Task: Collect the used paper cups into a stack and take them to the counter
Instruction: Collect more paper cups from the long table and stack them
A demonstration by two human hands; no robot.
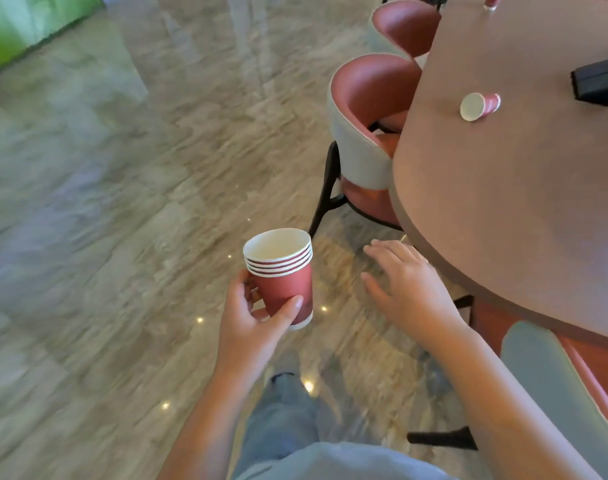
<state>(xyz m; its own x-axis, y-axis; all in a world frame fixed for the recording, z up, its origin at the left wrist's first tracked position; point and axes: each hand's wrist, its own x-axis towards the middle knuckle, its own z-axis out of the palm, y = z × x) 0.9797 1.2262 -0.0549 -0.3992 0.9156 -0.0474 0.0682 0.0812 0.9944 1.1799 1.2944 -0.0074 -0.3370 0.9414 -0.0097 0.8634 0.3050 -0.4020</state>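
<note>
A: Our left hand (257, 313) grips the cup stack (281, 275) by its wall, over the floor (122, 202). Our right hand (406, 285) is spread and empty, beside the desk (520, 202) edge.
B: The lying cup (479, 106) is far up the desk. We'd pinch its wall, then nest it rim-up.

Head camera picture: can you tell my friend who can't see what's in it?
A person's left hand grips a stack of red paper cups above a shiny floor, while the open right hand hangs beside a brown table. One more red cup lies on its side on the table, near a black box.
</note>
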